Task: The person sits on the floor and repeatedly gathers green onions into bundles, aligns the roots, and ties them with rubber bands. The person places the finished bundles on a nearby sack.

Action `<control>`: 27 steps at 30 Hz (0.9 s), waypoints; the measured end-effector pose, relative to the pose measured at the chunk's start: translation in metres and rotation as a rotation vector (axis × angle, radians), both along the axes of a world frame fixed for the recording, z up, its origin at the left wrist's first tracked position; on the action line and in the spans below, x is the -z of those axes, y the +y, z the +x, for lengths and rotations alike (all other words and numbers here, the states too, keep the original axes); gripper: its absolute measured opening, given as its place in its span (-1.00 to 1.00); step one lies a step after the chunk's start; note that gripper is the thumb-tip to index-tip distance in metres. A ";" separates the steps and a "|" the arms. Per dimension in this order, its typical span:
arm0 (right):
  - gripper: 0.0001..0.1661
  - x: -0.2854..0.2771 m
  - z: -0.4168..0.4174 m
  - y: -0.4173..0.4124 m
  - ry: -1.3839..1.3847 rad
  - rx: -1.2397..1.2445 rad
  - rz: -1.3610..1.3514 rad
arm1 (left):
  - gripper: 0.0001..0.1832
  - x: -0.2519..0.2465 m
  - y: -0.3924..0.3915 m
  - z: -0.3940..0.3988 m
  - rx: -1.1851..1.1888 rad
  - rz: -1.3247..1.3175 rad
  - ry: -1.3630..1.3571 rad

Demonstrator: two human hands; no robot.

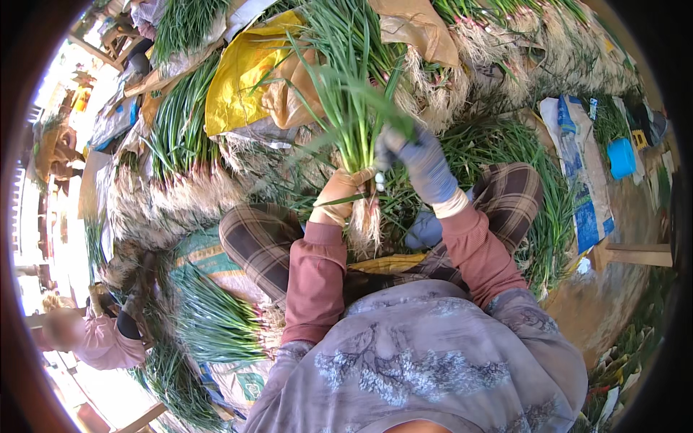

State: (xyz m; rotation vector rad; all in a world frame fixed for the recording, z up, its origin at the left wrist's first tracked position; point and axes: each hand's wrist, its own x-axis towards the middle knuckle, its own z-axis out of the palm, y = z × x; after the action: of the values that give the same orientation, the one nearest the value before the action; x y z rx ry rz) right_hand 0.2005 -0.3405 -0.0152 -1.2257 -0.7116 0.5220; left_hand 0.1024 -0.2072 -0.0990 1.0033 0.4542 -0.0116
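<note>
A bunch of green onions stands upright in my left hand, which wears a tan glove. Its fingers wrap the stems just above the roots. Pale stringy roots hang below that grip. My right hand, in a blue-grey glove, is at the right side of the bunch. Motion blurs its fingers, and a blurred green leaf passes close to them, so I cannot tell whether they hold it. Loose green leaves lie beneath and beside my hands, between and around my bent knees.
Green onions with roots are piled ahead and to the left. A trimmed-looking bundle lies on sacks by my left side. A yellow sack drapes the pile. At right are a blue plastic container and a wooden stool. Another person sits at left.
</note>
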 end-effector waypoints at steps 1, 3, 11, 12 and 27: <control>-0.83 -0.009 0.006 -0.006 0.300 -0.046 0.015 | -0.89 -0.015 -0.001 -0.004 -0.022 0.004 0.018; -0.71 0.015 0.039 -0.019 0.223 -0.063 -0.181 | -0.85 -0.057 0.002 -0.015 -0.047 0.051 0.035; -0.51 0.046 0.072 -0.020 -0.671 -0.242 -1.159 | -0.83 -0.171 0.056 -0.044 -0.252 0.012 -0.415; -0.60 0.033 0.072 -0.005 -0.514 -0.071 -1.222 | -0.78 -0.176 0.056 -0.036 -0.335 -0.014 -0.401; -0.82 0.008 0.004 0.017 0.306 0.027 0.108 | -0.84 -0.067 0.018 -0.004 -0.249 -0.003 -0.083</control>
State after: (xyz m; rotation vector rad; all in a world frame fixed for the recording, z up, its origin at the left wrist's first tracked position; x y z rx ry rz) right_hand 0.2043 -0.3238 -0.0230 -1.0255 -0.4571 0.6250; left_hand 0.0983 -0.1895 -0.0324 0.9351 0.5003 0.2514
